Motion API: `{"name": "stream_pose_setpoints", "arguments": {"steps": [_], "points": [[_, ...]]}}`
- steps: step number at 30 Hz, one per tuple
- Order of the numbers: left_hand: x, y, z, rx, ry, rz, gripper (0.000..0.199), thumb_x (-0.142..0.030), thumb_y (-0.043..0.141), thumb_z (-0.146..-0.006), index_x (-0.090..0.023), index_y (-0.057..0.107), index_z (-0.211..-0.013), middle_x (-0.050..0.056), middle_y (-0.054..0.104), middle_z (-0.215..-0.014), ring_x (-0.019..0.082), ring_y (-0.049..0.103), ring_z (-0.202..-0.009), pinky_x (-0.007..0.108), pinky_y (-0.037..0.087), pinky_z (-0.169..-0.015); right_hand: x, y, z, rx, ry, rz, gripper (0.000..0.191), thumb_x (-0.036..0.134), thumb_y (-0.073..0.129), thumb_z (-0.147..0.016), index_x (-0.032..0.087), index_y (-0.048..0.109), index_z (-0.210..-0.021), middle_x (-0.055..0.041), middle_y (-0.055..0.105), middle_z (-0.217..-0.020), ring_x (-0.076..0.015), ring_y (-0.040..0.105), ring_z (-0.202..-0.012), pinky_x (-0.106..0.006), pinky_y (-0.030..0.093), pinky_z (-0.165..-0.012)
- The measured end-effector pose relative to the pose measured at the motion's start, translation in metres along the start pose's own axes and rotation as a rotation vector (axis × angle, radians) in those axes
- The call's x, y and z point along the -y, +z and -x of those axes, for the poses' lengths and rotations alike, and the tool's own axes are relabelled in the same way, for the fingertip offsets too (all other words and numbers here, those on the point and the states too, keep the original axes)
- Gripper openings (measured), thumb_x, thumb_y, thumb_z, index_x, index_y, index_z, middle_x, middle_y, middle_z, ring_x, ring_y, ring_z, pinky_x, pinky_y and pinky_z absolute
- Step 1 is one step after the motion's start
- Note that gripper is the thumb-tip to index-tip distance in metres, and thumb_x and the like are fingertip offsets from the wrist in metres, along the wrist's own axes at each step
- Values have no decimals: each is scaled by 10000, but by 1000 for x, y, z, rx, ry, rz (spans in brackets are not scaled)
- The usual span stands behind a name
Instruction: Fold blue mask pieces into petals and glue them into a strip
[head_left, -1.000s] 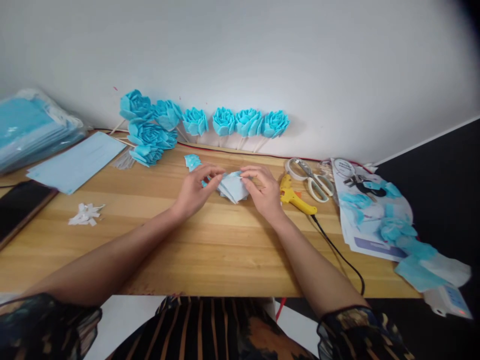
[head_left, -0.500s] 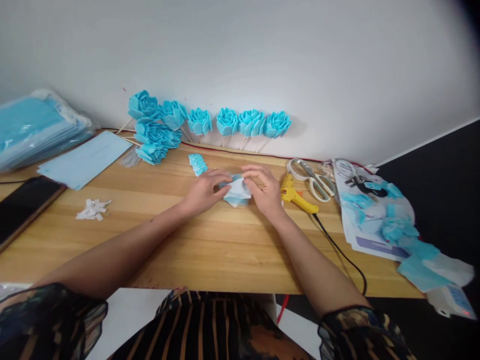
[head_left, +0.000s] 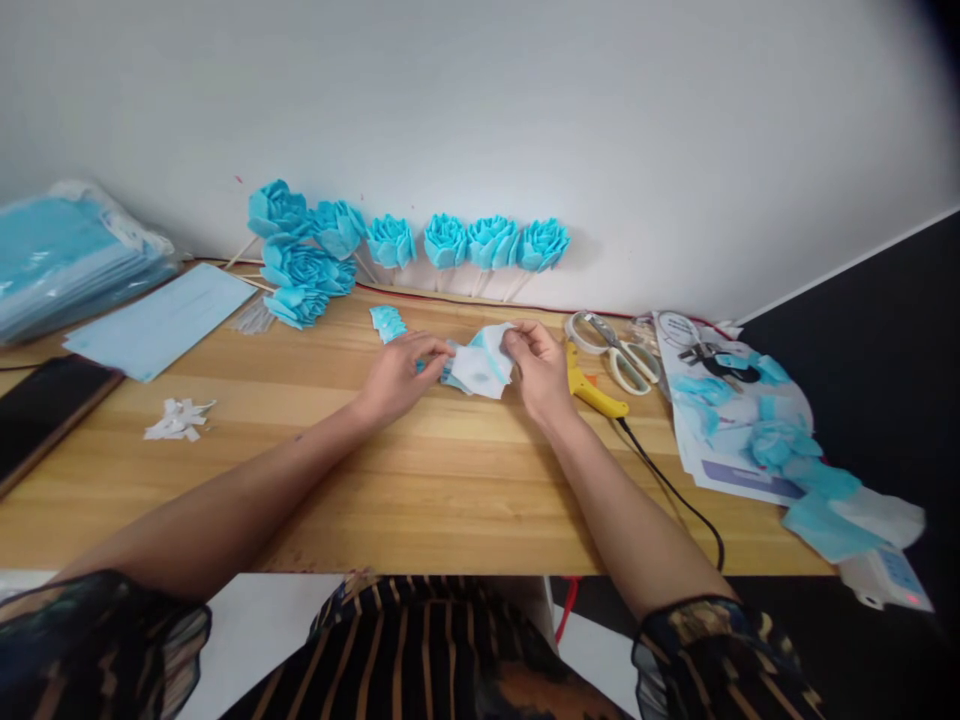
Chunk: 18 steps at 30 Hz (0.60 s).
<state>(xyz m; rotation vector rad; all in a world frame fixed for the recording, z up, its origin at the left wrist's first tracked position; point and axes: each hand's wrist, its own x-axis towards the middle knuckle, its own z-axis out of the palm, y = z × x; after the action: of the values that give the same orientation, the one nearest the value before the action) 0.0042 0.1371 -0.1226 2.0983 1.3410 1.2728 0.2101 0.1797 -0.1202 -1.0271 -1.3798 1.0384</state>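
Note:
Between my hands are white and light blue fabric pieces, partly spread just above the table. My left hand pinches their left edge between thumb and fingers. The upper right edge is gripped by my right hand, its fingers closed on it. Small blue petal pieces lie in an overlapping row just behind my left hand. To the right of my right hand sits a yellow glue gun, its front partly hidden.
Several blue flowers on sticks lean along the wall. Scissors and tape lie right, near a plastic sheet with blue scraps. At left are a phone, white strips, blue sheets and a bagged stack.
My right hand has lifted and opened out part of the fabric pieces, showing more white surface. My left hand has shifted slightly left. The whole view has shifted a little.

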Motion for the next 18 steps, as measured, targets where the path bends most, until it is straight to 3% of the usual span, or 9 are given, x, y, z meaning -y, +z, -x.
{"name": "stream_pose_setpoints", "arguments": {"steps": [4,8,13,18], "points": [[-11,-3,2,-125,73,-54,181,-274,567,-950,-187,700,-1037,88,744,-1067,238,667,-1044,406,488,-963,-4,2,-1,38,94,-178,314,480,741,-730,243,604,-884,35,651,-757,-142,615,-703,-305,540,-733],[-22,-6,4,-224,204,-67,343,-375,584,-964,-190,597,-1253,129,675,-1264,269,601,-1212,448,440,-1052,-4,3,-1,57,143,-238,345,491,767,-718,247,615,-908,27,680,-767,-148,636,-687,-302,542,-700],[-23,-4,6,-77,246,-86,522,-532,582,-944,-188,544,-1335,165,645,-1321,314,581,-1249,491,425,-1060,-2,2,0,90,157,-224,404,499,752,-739,270,630,-1049,22,701,-807,-157,642,-700,-282,511,-635],[-23,1,8,57,455,-172,656,-620,684,-835,-206,568,-1331,171,618,-1382,348,533,-1308,513,397,-1086,2,6,2,146,251,-477,405,387,841,-665,273,658,-1008,69,686,-749,-107,623,-625,-225,489,-584]]}}
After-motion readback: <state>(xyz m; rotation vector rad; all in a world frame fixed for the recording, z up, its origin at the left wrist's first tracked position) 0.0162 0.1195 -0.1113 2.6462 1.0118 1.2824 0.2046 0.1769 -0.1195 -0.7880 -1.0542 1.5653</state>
